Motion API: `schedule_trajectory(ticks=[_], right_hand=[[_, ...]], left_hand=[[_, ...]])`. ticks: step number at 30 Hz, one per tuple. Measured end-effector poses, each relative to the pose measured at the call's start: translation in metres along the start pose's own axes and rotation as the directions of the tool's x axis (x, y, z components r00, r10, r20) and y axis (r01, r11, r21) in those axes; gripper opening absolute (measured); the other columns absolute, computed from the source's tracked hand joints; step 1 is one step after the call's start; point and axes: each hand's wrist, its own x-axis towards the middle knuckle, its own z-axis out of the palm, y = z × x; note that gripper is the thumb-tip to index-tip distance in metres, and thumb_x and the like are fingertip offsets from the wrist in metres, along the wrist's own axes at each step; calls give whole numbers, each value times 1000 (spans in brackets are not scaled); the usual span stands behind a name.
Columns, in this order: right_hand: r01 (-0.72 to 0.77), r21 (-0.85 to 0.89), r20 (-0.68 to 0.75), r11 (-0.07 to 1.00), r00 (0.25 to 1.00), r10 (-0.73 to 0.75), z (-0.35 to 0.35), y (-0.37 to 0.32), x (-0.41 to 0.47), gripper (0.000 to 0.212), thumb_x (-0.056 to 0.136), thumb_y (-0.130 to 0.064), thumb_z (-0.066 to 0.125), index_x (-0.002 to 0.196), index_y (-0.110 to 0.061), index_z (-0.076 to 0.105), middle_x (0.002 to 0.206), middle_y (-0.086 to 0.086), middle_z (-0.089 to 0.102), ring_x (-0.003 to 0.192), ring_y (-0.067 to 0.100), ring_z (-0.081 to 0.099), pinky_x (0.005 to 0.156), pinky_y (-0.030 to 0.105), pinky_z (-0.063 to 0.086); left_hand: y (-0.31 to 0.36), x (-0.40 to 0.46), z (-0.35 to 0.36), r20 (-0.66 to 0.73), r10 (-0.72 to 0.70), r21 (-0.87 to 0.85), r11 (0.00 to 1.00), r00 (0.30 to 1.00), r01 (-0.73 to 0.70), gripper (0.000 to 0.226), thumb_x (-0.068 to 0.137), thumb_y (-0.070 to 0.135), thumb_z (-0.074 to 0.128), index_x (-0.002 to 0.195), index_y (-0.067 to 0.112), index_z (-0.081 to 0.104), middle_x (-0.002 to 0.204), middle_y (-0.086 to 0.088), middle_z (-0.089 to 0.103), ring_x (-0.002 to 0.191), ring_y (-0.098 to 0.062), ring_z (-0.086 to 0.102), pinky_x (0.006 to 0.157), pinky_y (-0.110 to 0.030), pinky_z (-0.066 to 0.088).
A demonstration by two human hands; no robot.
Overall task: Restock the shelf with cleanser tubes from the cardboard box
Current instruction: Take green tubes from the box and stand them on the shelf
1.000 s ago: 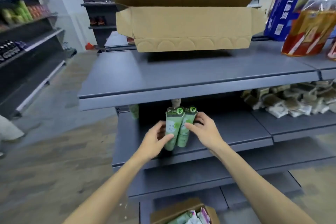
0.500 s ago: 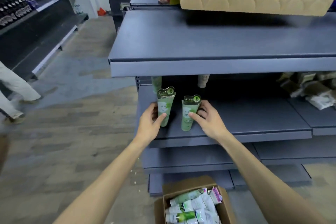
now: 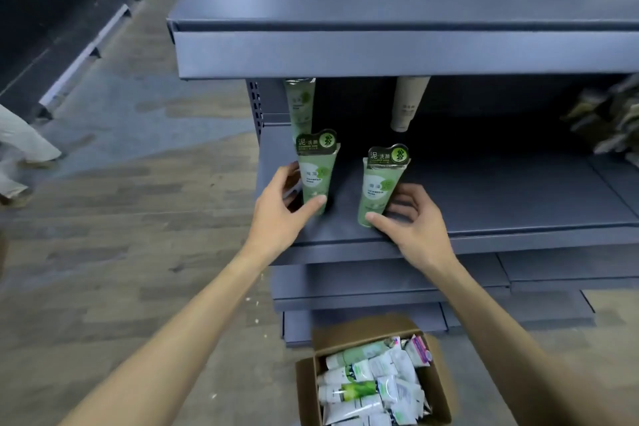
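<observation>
Two green cleanser tubes standing upright near the shelf (image 3: 484, 218) front edge, apart. Left hand (image 3: 280, 211) curled round left tube (image 3: 316, 176), right hand (image 3: 404, 221) pinching right tube (image 3: 380, 190), likely steadying both; cardboard box (image 3: 307, 387) below

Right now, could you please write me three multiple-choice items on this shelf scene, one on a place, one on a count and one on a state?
1. Where is the cardboard box of tubes?
A. on the top shelf
B. on the floor below the shelves
C. in the left hand

2. How many green tubes stand at the front of the middle shelf?
A. one
B. two
C. four

3. What is the right hand doing?
A. gripping the right green tube
B. hanging idle
C. reaching into the box

Answers: 1 B, it sits open on the floor by the lowest shelf; 2 B, the left green tube and the right one stand apart; 3 A, thumb and fingers curl round its base, as the left hand does on the other.
</observation>
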Motion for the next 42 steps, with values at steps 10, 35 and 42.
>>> schedule_trajectory(ticks=[10,35,42], right_hand=[[107,-192,-40,975,992,-117,36,8,19,39,80,-31,80,112,-20,60,101,-11,68,96,-1,65,80,11,54],[244,-208,-123,947,954,-273,93,18,92,31,82,-33,78,104,-19,61,99,-7,69,88,1,66,78,18,57],[243,-204,-122,948,955,-271,93,18,91,32,82,-34,77,106,-19,61,101,-8,69,89,1,66,78,16,55]], left_hand=[[-27,14,17,-162,56,138,990,985,-33,33,81,15,78,104,27,58,99,16,67,96,1,66,86,-21,56],[-53,117,13,-283,203,337,936,937,-101,29,84,9,72,109,18,59,103,5,71,96,-9,67,88,-30,54],[-55,119,13,-277,199,322,941,940,-104,28,85,11,72,109,19,58,103,7,70,96,-9,67,87,-36,56]])
